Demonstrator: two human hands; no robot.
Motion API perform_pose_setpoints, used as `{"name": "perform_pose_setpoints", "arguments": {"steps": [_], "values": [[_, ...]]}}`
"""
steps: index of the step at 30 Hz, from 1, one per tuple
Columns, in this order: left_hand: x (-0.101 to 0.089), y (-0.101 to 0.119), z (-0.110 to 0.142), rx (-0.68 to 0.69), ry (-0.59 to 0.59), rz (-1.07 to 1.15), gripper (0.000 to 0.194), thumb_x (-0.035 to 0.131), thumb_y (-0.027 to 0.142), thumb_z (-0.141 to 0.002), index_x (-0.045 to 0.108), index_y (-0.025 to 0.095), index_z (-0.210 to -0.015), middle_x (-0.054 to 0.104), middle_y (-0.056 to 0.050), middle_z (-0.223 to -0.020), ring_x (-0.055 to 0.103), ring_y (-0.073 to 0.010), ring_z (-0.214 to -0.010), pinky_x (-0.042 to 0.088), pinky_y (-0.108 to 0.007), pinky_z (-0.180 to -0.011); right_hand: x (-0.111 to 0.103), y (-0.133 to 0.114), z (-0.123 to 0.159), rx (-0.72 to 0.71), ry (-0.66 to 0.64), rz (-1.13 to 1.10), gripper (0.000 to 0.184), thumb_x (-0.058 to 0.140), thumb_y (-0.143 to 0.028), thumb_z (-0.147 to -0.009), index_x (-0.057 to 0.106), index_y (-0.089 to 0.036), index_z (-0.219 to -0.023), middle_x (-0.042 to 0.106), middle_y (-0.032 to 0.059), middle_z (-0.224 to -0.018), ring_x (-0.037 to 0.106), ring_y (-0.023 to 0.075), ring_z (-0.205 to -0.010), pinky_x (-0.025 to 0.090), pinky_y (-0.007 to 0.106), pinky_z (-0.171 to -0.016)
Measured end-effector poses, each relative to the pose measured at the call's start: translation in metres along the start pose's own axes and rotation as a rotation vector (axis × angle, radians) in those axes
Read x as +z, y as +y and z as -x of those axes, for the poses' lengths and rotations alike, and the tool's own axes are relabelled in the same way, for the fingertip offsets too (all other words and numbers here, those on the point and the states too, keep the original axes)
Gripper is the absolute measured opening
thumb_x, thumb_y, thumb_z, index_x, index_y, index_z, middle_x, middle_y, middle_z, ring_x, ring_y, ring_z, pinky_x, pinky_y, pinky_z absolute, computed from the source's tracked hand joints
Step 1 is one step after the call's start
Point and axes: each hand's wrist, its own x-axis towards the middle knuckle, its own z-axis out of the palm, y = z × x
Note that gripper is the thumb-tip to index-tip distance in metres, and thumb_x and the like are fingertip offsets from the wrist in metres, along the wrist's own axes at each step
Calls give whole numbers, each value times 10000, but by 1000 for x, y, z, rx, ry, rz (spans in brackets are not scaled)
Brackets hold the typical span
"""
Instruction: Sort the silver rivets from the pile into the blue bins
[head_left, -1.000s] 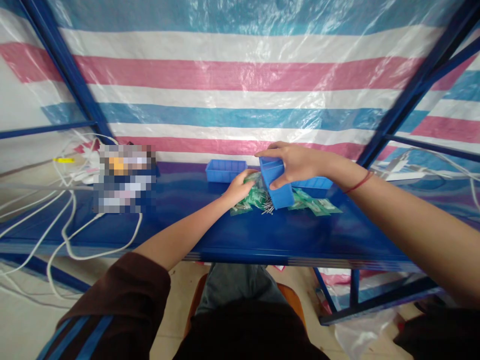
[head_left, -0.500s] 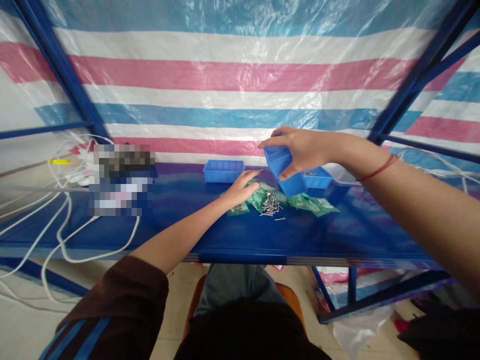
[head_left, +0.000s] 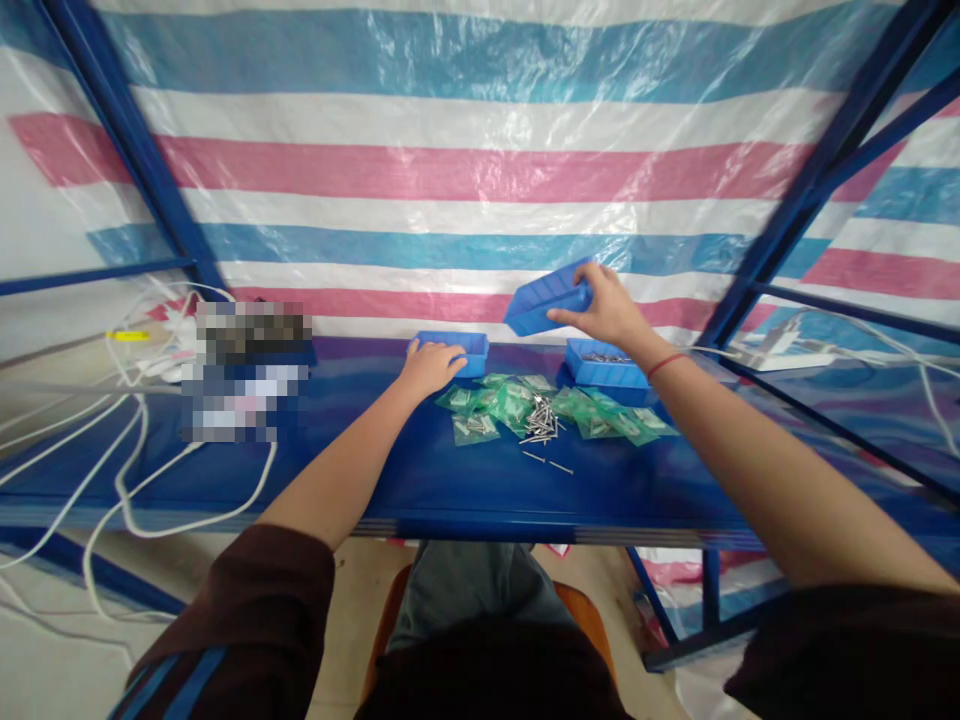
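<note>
In the head view, my right hand (head_left: 606,305) holds a blue plastic bin (head_left: 546,298) by one end, tilted in the air above the table. Its fingers and thumb are closed on the bin's walls. My left hand (head_left: 431,368) is at a second blue bin (head_left: 474,358) standing at the back of the table, its fingers hooked over the front rim. Between the hands lies a pile of loose screws (head_left: 541,420), with two single screws (head_left: 547,463) in front. Green-and-clear plastic bags (head_left: 480,410) with small parts lie around the pile.
A third blue bin (head_left: 609,372) with metal parts stands at the back right. White cables (head_left: 124,480) loop over the left side of the blue table (head_left: 450,495). Blue metal posts (head_left: 127,150) frame both sides, with a striped sheet (head_left: 480,170) behind.
My left hand has moved from the bags back and left to the standing bin. My right hand has tipped its bin flatter. Another loose screw lies in front of the pile.
</note>
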Motion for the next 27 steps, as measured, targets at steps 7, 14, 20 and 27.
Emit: {"name": "perform_pose_setpoints", "arguments": {"steps": [7, 14, 20, 27], "values": [[4, -15, -3, 0, 4, -53, 316, 393, 381, -936, 624, 270, -1122, 649, -88, -1130, 526, -294, -1128, 160, -581, -1074, 66, 8, 33, 205, -239, 229, 454, 532, -557, -812, 628, -202, -1079, 553, 191, -1197, 400, 432, -1200, 317, 689, -912], [11, -18, -3, 66, 111, -38, 347, 398, 227, -928, 566, 291, -1226, 596, -86, -1153, 495, -267, -1151, 132, -577, -1102, 60, 17, 32, 43, -423, 391, 281, 498, -216, -859, 698, -214, -1057, 667, 165, -1045, 553, 321, -1055, 274, 587, -990], [19, -6, -7, 126, 102, -95, 405, 358, 144, -921, 561, 274, -1246, 625, -68, -1084, 530, -234, -1091, 147, -531, -1129, 43, 15, 44, -78, -465, 527, 296, 481, -203, -860, 690, -206, -1070, 692, 117, -1006, 570, 287, -1040, 259, 548, -1014], [20, 5, -7, 212, 105, -84, 488, 359, 79, -882, 533, 271, -1295, 632, -51, -1050, 550, -210, -1049, 176, -490, -1136, 27, 10, 62, -126, -354, 515, 295, 488, -261, -874, 688, -222, -1087, 606, 112, -1230, 477, 321, -1175, 307, 517, -994]]}}
